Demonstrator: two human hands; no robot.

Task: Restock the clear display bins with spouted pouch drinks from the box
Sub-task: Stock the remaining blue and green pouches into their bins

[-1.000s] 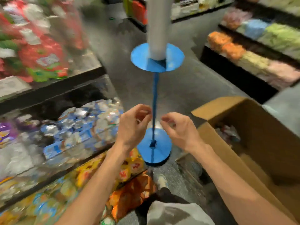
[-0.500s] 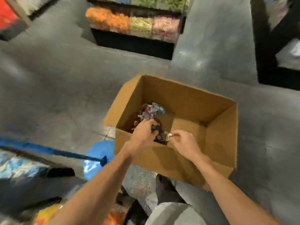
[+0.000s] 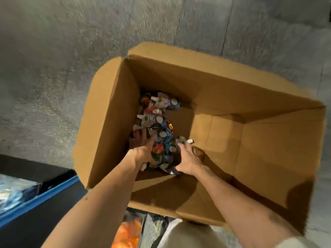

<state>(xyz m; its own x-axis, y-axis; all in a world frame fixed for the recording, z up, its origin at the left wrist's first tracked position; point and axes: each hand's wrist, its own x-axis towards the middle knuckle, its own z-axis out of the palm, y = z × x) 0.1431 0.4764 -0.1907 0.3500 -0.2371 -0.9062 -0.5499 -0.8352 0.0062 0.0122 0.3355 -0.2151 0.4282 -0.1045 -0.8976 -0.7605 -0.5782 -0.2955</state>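
An open cardboard box (image 3: 232, 97) stands on the floor below me. A heap of spouted pouch drinks (image 3: 157, 113) with white caps lies along its left inner wall. Both my hands are deep inside the box. My left hand (image 3: 143, 151) grips the left side of a bunch of pouches (image 3: 163, 154). My right hand (image 3: 188, 158) grips the same bunch from the right, fingers curled round it. The display bins are mostly out of view.
Grey concrete floor (image 3: 53, 68) surrounds the box. A blue-edged shelf (image 3: 35, 199) with blurred packets sits at lower left. Orange packets (image 3: 129, 231) show at the bottom edge, beside my light trousers (image 3: 188, 237).
My view swung from the shelves and blue post down to the box. Both hands went from empty in the air into the box and closed on a bunch of pouches.
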